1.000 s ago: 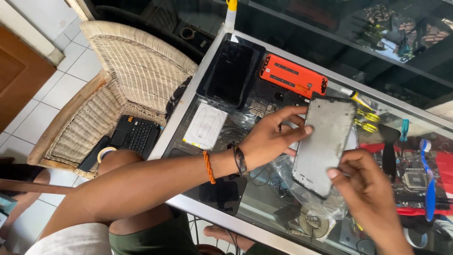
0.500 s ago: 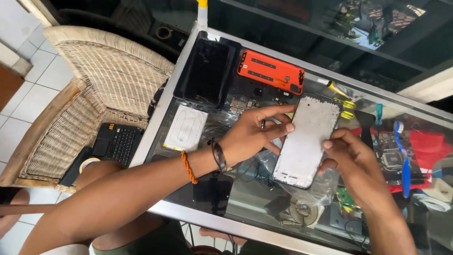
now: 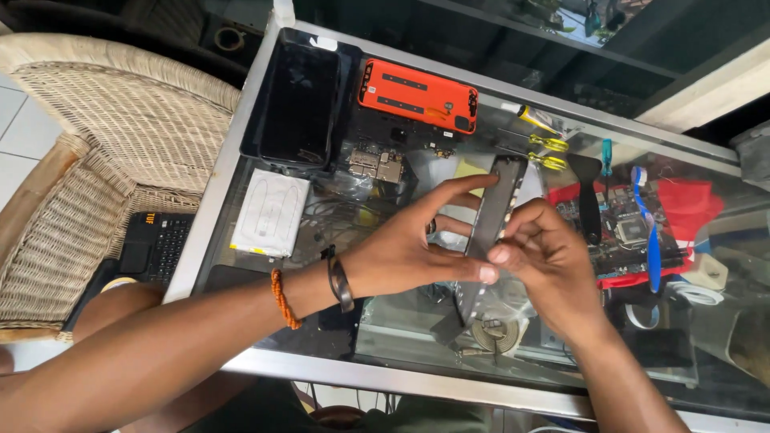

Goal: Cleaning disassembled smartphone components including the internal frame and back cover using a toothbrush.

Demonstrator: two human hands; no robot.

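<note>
I see a glass counter top (image 3: 241, 192) carrying a black phone (image 3: 298, 104), an orange phone back cover (image 3: 417, 95), a white pouch (image 3: 270, 212) and yellow-handled scissors (image 3: 545, 144).

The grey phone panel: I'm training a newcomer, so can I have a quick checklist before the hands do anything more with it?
1. Both hands on the grey phone panel: left hand, right hand - ok.
2. Panel off the glass counter: ok, held edge-on.
3. Firmness of hold: cannot tell.
4. Orange phone out of the way: ok.
5. Yellow-handled scissors apart from the fingers: ok.
</note>
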